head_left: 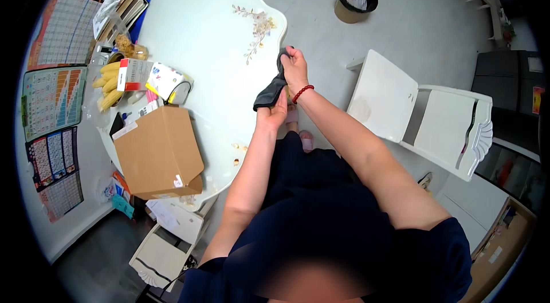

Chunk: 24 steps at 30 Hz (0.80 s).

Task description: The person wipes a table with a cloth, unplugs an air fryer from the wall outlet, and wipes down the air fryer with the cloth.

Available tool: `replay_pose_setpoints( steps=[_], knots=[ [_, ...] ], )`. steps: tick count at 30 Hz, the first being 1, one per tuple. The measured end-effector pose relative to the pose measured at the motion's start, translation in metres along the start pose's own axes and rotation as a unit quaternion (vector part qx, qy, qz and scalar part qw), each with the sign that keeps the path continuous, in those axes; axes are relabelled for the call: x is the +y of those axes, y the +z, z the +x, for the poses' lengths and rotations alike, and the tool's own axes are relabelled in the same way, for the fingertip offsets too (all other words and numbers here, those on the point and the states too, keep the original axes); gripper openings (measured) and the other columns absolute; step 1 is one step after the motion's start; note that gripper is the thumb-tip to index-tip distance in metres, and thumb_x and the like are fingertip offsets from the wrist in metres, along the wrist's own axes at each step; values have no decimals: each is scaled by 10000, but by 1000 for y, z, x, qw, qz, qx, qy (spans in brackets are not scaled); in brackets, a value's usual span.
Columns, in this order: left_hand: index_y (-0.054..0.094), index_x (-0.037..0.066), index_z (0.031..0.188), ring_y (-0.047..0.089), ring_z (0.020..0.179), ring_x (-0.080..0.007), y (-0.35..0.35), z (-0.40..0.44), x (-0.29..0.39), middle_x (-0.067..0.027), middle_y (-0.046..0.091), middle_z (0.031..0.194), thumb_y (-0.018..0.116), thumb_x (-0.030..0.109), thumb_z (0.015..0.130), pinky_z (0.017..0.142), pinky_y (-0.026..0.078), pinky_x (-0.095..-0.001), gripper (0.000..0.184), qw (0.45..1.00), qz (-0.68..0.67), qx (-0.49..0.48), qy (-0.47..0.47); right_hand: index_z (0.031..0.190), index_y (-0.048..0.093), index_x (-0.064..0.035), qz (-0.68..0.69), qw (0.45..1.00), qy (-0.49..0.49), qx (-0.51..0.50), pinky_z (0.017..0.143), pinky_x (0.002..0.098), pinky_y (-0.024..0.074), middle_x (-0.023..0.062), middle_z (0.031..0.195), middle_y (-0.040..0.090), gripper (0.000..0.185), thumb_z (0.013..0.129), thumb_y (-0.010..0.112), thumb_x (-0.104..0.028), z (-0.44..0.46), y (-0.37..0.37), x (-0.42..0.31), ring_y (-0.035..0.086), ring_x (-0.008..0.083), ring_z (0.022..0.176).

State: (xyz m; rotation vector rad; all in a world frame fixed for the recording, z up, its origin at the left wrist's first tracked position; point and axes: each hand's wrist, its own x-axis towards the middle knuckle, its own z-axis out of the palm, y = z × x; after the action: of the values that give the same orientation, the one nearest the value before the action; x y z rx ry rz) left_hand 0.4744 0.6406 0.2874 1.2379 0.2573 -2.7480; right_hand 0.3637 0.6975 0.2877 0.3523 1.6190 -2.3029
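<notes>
This looked like a home, likely its dining area: a flower-patterned table (195,34) held books (127,15), carved white chairs (385,97) stood near it, charts (54,97) hung on the wall (94,157), and the person (326,205) wore pink slippers (307,141).

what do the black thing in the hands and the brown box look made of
Black thing: perhaps soft fabric or thin leather; it bends and creases, with a faint sheen. Brown box: most likely matt cardboard, plain tan with folded flaps.
</notes>
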Motion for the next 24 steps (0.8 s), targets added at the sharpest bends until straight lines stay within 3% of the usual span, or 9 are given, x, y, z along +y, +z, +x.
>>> replay_pose_setpoints(
  steps=[4,5,8,9,11,13,15,20,24],
  knots=[
    [606,-24,1110,650,1031,-261,48,19,11,-142,661,1123,518,138,968,919,561,-368,233,996,35,-66,40,1220,493,16,-11,993,-109,-40,1004,312,417,204,1404,464,313,924,547,-70,28,12,-45,523,218,1211],
    [602,-17,1117,644,1043,-259,57,29,27,-144,657,1131,503,166,981,938,551,-375,248,993,47,-92,60,1238,489,8,-157,972,-156,-79,1019,340,406,204,1408,459,331,932,536,-108,32,12,-49,520,254,1214],
    [569,4,1133,628,1027,-235,97,36,51,-132,649,1084,420,184,1006,969,508,-375,266,959,220,-43,175,1348,450,-41,-548,764,-260,-218,1098,471,298,189,1445,405,469,954,496,-291,52,1,-31,440,377,1268],
    [583,-11,1096,630,976,-250,99,41,56,-138,645,1057,441,160,987,908,498,-358,248,899,353,-57,252,1358,446,-49,-587,723,-286,-224,1104,476,280,185,1456,390,481,950,507,-296,49,0,-33,419,361,1289],
    [585,-34,1092,610,995,-299,92,53,61,-164,626,1079,486,142,959,895,469,-381,241,602,701,-9,383,1377,439,-66,-656,632,-342,-230,1117,486,245,177,1478,362,507,941,528,-307,44,4,-43,376,327,1332],
    [582,-37,1161,531,1117,-405,94,65,41,-222,593,1171,524,48,897,975,397,-449,283,425,709,-114,550,1409,415,-85,-666,617,-344,-238,1124,517,216,169,1495,338,549,924,537,-313,63,9,-44,324,307,1367],
    [575,-40,1192,513,1135,-431,107,76,37,-230,575,1228,543,41,887,987,381,-475,317,334,739,-122,572,1418,404,-83,-680,592,-361,-240,1124,520,214,168,1499,332,563,919,536,-307,87,19,-50,326,309,1366],
    [552,17,1275,447,1267,-351,155,117,46,-176,548,1321,489,180,938,1081,264,-483,379,206,795,-32,570,1469,336,-163,-637,635,-348,-265,1057,502,329,216,1447,355,633,889,568,-267,157,39,-55,384,376,1291],
    [530,29,1302,458,1257,-341,187,148,49,-172,545,1326,449,237,943,1085,246,-489,422,175,814,25,553,1490,277,-211,-582,714,-140,-363,953,456,426,220,1272,447,649,903,552,-219,203,60,-69,476,395,1129]
  ],
)
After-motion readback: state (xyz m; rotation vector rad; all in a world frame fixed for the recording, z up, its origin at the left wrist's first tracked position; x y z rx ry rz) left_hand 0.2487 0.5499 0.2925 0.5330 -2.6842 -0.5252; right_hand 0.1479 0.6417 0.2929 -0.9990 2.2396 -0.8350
